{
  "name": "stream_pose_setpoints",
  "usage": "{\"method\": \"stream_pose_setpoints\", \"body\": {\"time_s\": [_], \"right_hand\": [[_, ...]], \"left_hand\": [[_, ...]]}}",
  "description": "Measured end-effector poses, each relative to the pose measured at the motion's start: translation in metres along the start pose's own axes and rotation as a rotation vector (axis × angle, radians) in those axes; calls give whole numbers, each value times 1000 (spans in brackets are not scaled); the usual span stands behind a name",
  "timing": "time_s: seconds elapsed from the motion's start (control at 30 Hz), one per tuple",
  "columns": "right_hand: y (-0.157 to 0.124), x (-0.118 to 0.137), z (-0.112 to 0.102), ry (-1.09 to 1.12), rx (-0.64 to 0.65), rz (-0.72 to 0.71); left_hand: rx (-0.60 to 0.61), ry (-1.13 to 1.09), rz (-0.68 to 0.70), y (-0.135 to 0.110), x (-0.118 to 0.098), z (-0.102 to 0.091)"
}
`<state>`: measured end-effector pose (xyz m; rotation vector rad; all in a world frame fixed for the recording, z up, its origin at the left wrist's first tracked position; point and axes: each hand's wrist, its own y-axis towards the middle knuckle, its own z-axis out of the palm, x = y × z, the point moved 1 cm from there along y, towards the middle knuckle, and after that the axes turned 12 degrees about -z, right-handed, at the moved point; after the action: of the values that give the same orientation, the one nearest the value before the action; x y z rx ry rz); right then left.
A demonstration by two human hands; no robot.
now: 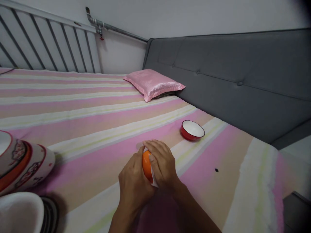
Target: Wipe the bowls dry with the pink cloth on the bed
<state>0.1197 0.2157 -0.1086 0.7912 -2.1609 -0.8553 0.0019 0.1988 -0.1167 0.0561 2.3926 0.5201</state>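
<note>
Between left hand point(134, 179) and right hand point(164, 161) an orange object point(146, 165) is clasped.

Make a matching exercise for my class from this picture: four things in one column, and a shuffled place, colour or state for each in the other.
Column 1
1. Pillow
2. Bowl near the padded panel
3. Orange thing
4. Padded panel

Column 2
A. Dark grey, with buttons
B. Held between the left hand and the right hand
C. Red outside, white inside
D. Pink and shiny

Pairs: 1-D, 2-C, 3-B, 4-A
</note>
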Motion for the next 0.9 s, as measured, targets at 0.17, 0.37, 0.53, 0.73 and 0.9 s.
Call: {"method": "stream_pose_setpoints", "body": {"time_s": [0.17, 0.37, 0.53, 0.73, 0.9], "right_hand": [[0, -4, 0, -8, 22, 0], [-11, -39, 7, 368, -231, 321], [-25, -66, 25, 828, -450, 722], [-30, -68, 31, 978, -509, 816], [-20, -50, 14, 747, -430, 603]], "left_hand": [[-36, -111, 104, -2, 3, 14], [10, -159, -97, -4, 12, 37], [83, -143, -453, -4, 7, 37], [151, -173, -471, 1, 4, 24], [53, -95, -212, 1, 8, 18]]}}
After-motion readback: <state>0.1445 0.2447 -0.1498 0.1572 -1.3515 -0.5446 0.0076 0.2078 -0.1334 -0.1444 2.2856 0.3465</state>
